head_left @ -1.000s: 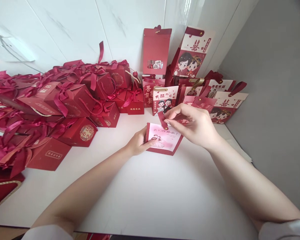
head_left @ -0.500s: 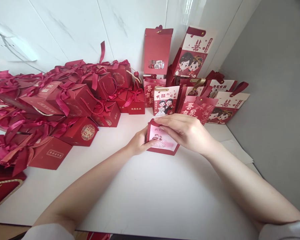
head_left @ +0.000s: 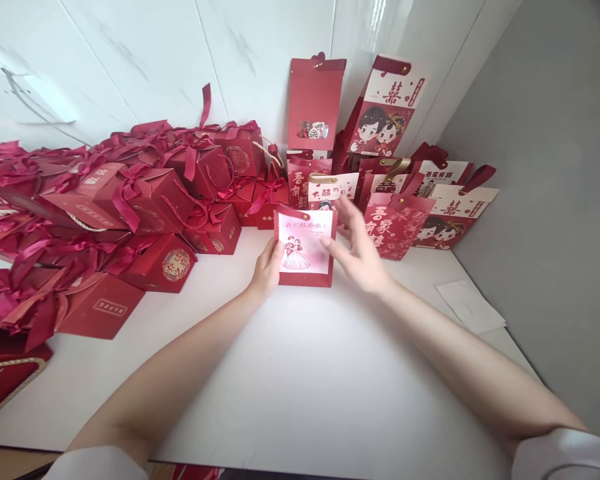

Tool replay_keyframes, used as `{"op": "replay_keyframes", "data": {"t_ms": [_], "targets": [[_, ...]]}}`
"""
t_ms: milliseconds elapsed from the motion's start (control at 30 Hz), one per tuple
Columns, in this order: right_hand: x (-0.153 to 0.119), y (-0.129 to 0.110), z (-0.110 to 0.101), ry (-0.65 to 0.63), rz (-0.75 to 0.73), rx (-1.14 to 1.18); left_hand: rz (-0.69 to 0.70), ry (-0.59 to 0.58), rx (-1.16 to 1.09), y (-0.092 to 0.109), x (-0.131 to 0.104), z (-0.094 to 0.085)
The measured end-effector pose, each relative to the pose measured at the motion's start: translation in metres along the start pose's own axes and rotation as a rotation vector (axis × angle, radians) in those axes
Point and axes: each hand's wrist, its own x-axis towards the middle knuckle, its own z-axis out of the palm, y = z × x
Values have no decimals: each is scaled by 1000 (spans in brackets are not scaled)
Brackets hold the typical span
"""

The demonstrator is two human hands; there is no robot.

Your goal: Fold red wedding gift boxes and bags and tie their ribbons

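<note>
A small red gift box with a white-and-pink front, printed with a bridal couple, stands upright over the white table. My left hand grips its left side, thumb on the front and the other fingers hidden behind. At its right edge is my right hand, fingers spread, the thumb tip close to the printed front; whether it touches I cannot tell. Just behind stands a white-and-red box with a gold strip on top. A pink-red box is right of my right hand.
Many red boxes with ribbon bows are heaped along the left. Taller red-and-white boxes stand at the back against the tiled wall. White papers lie at the right, near a grey wall.
The box has turned upright to face me and shifted left. My right hand has come off its top, its fingers now spread. My left hand has kept hold and moved slightly left.
</note>
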Motion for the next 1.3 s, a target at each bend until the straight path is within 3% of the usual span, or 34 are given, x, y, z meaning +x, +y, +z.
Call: {"op": "replay_keyframes", "data": {"t_ms": [100, 200, 433, 867, 1300], "targets": [[-12, 30, 21, -75, 236, 223, -41, 61, -45, -3, 4, -2], [-20, 47, 27, -148, 325, 306, -69, 104, -63, -11, 6, -5], [-19, 51, 15, -260, 285, 446, -90, 33, -207, -23, 11, -9], [-17, 56, 18, -207, 292, 385, -47, 24, -115, -5, 8, -4], [-20, 55, 17, -209, 303, 338, -91, 16, -171, -11, 9, -4]]}}
